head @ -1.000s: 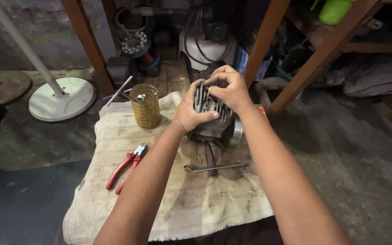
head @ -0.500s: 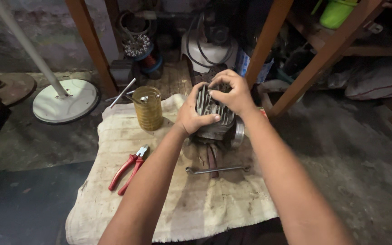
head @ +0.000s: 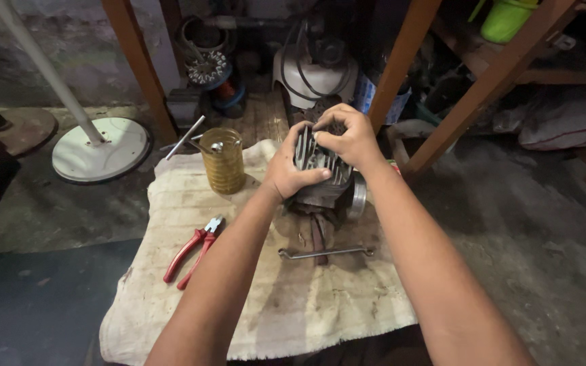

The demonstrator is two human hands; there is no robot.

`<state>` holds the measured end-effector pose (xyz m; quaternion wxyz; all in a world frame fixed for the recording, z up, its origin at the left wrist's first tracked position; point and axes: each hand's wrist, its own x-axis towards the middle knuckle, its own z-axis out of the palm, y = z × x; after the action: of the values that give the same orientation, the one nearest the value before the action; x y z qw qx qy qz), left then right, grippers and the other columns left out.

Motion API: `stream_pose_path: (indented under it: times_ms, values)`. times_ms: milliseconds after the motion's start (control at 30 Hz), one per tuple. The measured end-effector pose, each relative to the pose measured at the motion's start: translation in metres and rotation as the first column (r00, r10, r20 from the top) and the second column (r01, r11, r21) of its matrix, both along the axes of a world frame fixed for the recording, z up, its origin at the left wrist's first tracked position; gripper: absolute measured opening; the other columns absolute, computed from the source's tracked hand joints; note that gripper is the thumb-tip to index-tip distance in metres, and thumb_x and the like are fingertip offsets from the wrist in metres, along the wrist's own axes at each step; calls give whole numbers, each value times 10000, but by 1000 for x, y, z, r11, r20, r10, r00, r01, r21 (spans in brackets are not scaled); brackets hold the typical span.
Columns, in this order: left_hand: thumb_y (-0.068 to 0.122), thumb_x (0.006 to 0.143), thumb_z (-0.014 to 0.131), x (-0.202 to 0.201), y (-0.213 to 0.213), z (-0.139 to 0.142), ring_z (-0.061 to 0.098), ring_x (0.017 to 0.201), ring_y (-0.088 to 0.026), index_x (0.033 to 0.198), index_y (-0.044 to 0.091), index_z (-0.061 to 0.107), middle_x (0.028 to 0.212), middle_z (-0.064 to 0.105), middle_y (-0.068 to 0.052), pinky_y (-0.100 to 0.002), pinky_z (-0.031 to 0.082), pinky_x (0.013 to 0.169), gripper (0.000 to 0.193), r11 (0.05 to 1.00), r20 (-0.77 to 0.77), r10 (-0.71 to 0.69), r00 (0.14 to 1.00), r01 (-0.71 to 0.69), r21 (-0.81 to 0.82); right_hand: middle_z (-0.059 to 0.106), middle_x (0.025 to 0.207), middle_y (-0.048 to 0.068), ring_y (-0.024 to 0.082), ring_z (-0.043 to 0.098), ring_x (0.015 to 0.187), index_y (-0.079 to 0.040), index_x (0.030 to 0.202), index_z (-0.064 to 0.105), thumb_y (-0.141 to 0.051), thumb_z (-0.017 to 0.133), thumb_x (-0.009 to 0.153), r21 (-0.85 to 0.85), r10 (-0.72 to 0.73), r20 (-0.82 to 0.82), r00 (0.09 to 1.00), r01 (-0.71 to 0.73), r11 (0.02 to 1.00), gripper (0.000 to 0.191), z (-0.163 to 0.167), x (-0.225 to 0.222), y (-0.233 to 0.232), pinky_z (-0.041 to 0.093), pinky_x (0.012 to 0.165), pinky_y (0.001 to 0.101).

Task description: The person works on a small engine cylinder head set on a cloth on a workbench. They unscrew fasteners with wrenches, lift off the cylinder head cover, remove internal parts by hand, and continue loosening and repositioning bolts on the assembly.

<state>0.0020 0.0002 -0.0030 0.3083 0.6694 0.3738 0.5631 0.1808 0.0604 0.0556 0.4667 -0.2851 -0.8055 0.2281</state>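
Note:
A grey finned metal engine cylinder (head: 321, 177) stands on a stained cream towel (head: 266, 285) spread on the floor. My left hand (head: 287, 169) grips its left side, thumb across the fins. My right hand (head: 347, 135) is closed over its top, fingers curled on the upper edge. Below the cylinder lies a thin steel spanner (head: 325, 253) across a dark metal part. Red-handled pliers (head: 192, 249) rest on the towel to the left.
A yellowish jar (head: 222, 160) holding metal bits stands at the towel's back left, a metal rod (head: 184, 137) beside it. A white round fan base (head: 100, 148) with pole is left. Wooden frame legs (head: 490, 88) and cluttered parts stand behind.
Both hands stay on the cylinder; my right hand's fingers have shifted slightly over its top. The view has drifted a little, nothing else moved.

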Motion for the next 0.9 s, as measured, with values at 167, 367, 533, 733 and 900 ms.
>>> stream_pose_path:
  times_ms: [167, 367, 533, 733, 900]
  values:
    - [430, 608, 896, 0, -1, 4, 627, 1240, -240, 1489, 72, 428, 1313, 647, -135, -355, 478, 1077, 1060, 1000, -7, 18, 1000, -18, -13, 687, 1000, 54, 163, 678, 977, -37, 900, 760, -126, 750, 756, -59, -5, -6, 1000, 5, 998, 170, 3, -1, -2, 527, 892, 292]
    - [426, 617, 897, -2, 0, -1, 615, 1269, -256, 1503, 58, 408, 1345, 632, -144, -363, 475, 1093, 1077, 1000, 19, -20, 1000, 20, 3, 680, 1050, 39, 144, 669, 989, -51, 998, 785, -99, 688, 767, -135, 111, -85, 990, -122, 983, 255, -3, 0, -3, 529, 891, 269]
    - [429, 617, 899, -3, 4, -4, 612, 1276, -253, 1512, 58, 387, 1348, 628, -142, -362, 469, 1095, 1095, 1000, -25, 14, 1000, -14, 18, 680, 1030, 45, 149, 669, 978, -34, 952, 783, -99, 703, 782, -78, 57, -20, 998, -58, 995, 199, -4, -1, 2, 524, 872, 270]
    - [430, 614, 895, -4, 3, -4, 617, 1257, -243, 1508, 64, 401, 1332, 637, -136, -359, 476, 1085, 1085, 1000, 10, -14, 1000, 14, 0, 679, 994, 40, 151, 672, 938, -39, 938, 778, -116, 707, 775, -93, -8, 60, 998, 14, 996, 193, -1, -3, 1, 523, 845, 268]
    - [418, 615, 904, -2, 2, -2, 612, 1263, -239, 1507, 59, 412, 1341, 629, -130, -351, 474, 1085, 1080, 1000, 12, -10, 1000, 10, 14, 672, 1039, 44, 160, 669, 980, -38, 959, 777, -104, 699, 786, -71, 49, 2, 999, -48, 996, 201, 1, -1, -3, 530, 897, 278]
